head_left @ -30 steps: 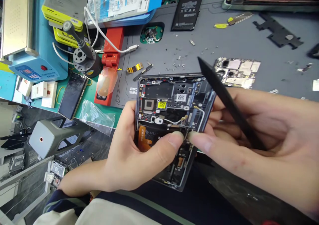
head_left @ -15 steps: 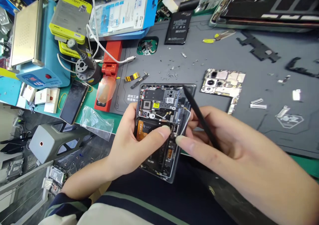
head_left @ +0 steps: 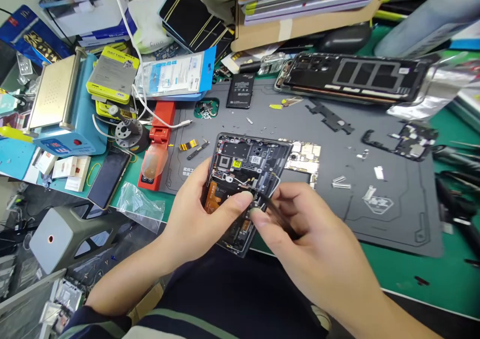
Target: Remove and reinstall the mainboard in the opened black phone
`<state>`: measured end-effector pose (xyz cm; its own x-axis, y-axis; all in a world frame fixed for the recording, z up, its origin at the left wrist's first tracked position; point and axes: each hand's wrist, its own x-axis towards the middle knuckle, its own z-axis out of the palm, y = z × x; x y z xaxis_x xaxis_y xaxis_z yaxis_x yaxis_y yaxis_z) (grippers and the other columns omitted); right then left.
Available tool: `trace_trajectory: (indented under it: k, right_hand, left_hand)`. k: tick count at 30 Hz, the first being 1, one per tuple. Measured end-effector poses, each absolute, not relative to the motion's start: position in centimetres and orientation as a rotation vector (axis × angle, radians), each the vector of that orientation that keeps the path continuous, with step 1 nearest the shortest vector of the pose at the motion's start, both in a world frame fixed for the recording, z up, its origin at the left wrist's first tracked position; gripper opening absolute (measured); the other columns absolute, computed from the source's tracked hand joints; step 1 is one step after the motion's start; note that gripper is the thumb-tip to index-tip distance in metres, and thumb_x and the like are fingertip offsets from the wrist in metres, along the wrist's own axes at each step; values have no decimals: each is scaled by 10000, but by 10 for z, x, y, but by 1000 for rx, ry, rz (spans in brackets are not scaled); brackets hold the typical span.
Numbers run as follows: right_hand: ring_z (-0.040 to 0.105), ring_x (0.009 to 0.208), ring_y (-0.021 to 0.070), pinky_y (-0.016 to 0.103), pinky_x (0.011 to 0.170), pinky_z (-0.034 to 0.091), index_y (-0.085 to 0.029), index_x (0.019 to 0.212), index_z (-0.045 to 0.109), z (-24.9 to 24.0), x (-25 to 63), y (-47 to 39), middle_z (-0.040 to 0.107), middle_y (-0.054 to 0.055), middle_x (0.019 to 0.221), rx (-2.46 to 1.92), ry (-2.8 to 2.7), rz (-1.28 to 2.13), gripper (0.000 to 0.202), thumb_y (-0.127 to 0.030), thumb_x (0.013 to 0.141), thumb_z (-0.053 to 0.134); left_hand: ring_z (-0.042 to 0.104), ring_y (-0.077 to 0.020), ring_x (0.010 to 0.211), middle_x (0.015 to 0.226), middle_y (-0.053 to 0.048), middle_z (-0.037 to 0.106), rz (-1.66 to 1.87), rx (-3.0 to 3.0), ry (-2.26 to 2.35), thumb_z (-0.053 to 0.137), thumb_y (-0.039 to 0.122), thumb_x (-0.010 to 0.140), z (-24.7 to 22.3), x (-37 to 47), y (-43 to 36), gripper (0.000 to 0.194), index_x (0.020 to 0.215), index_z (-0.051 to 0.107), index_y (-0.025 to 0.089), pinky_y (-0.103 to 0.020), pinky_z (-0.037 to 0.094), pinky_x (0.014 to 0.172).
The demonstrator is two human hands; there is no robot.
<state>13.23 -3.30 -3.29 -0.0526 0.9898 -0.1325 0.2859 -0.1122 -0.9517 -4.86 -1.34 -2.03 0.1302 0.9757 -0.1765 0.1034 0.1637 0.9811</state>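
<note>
My left hand (head_left: 198, 209) is wrapped round an opened phone (head_left: 234, 151), its thumb pressing on the phone's inside. The phone is tilted above the table edge, showing circuit parts, a black battery and an orange flex cable (head_left: 213, 197). My right hand (head_left: 296, 224) is closed on a slim black spudger (head_left: 279, 213), whose tip reaches the phone's right side near my left thumb. A thin white antenna cable (head_left: 275, 185) loops out over that side by my right fingers. My right thumb is at the phone's lower right, and the palm hides part of the frame.
A grey mat (head_left: 397, 239) carries small screws, a circuit board (head_left: 305, 156), a loose battery (head_left: 240, 91) and black brackets (head_left: 330, 116). Another opened phone (head_left: 356, 79) lies at the back. Leftward are a red clamp (head_left: 159, 134), a blue machine (head_left: 73, 134) and a dark phone (head_left: 110, 176).
The spudger's tip has come down from the phone's top right corner to its middle right side. My right hand has moved slightly left; the camera view has shifted, showing more of the table's back and right.
</note>
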Motion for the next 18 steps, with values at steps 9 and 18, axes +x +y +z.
trace_trajectory:
  k: [9,18]
  right_hand:
    - [666,621,84,145,557,550,-292,1106,531,-50,120,-44,659,-73,782,-1293,-1332,1240,102,-278,1053,617]
    - [684,676,137,221,585,577,-271,1112,525,-53,112,-48,724,-2,884,-1289,-1223,1290,171,-300,1017,664]
  left_hand:
    - [568,-303,1512,1463,-129,609,1162,1659,1448,811,191,953,-42,-42,-42,364,1156,518,262,-410,599,1078]
    - [619,-280,1467,1500,-139,600,1187,1813,1474,828,220,961,-37,-44,-35,125,1078,789,242,-416,570,1166]
